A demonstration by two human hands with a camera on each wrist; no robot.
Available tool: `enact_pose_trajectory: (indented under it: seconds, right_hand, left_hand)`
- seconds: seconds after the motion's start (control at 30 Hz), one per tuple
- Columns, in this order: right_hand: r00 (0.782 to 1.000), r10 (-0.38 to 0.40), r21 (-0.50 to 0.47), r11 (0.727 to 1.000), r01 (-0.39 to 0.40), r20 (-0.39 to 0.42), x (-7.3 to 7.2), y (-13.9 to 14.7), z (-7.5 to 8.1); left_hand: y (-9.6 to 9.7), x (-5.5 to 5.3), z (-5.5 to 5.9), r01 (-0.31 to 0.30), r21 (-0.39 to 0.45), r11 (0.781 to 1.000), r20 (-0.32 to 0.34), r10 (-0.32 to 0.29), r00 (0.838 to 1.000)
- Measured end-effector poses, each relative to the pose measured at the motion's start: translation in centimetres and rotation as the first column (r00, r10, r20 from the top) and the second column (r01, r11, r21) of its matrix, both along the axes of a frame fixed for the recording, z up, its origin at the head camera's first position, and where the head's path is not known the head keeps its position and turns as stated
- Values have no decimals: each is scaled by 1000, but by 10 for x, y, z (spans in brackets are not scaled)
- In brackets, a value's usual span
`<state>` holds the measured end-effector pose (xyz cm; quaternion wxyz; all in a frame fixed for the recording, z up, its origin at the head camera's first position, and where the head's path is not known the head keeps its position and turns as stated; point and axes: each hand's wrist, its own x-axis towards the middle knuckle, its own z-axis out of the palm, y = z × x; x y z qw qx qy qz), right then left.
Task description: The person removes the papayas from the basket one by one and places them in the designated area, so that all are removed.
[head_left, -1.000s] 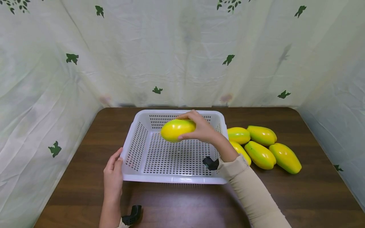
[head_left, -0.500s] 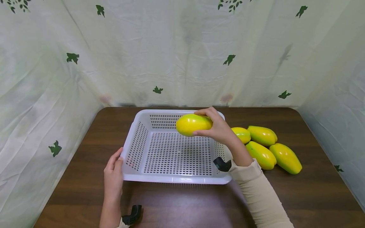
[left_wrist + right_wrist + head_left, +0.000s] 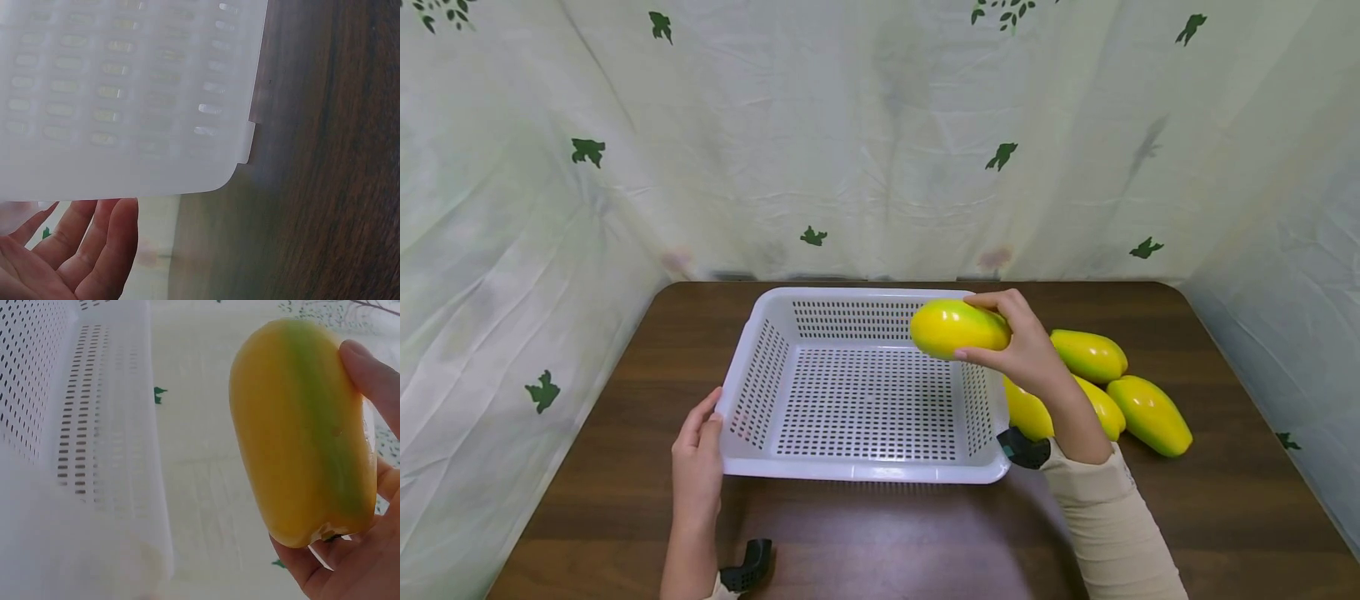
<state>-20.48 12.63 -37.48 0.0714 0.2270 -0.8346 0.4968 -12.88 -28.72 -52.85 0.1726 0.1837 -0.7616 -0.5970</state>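
Note:
In the head view, my right hand (image 3: 1026, 346) holds a yellow-green papaya (image 3: 957, 328) from its right end, above the back right rim of a white plastic basket (image 3: 865, 473). The right wrist view shows the papaya (image 3: 300, 437) with a green stripe, thumb on one side and fingers on the other, apart from the basket wall (image 3: 125, 425). At the basket's left rim, my left hand (image 3: 696, 458) grips the edge. From below in the left wrist view, the left hand's fingers (image 3: 119, 250) reach up to the rim, their tips partly hidden. No fruit shows inside the basket.
Several more papayas (image 3: 1150, 415) lie on the brown wooden table (image 3: 1217, 517) right of the basket, some partly hidden by my right arm. A pale curtain (image 3: 887, 150) with green bird prints hangs behind and along the sides.
My right hand has carried the papaya rightward, from over the basket's middle to above its right rim. The left hand and the basket have stayed in place.

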Motion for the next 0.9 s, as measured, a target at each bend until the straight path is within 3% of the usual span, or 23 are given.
enact_pose_trajectory:
  seconds: [0.2,0.4,0.5,0.53,0.73,0.77,0.9]
  right_hand:
    - [996,-81,-8,997,81,24,11,17,-3]
    - [978,-187,4,982,188,95,24,35,-11]
    - [970,-227,25,974,226,86,29,44,-16]
    - [968,-235,30,972,234,82,30,47,-18]
    - [964,-262,64,964,259,44,40,60,-32]
    - [963,-266,65,962,263,39,42,62,-34]
    - [957,-287,67,956,284,38,49,69,-41]
  left_hand:
    - [-1,0,-1,-8,-5,1000,4,8,1000]
    - [-1,0,-1,-6,5,1000,9,6,1000]
    - [0,0,1,1,2,1000,7,-1,1000]
    - [6,3,12,5,8,1000,20,-5,1000]
    - [5,2,9,-2,4,1000,21,2,1000]
    - [0,-1,-2,-8,-8,1000,10,8,1000]
    - [2,2,6,2,5,1000,10,-2,1000]
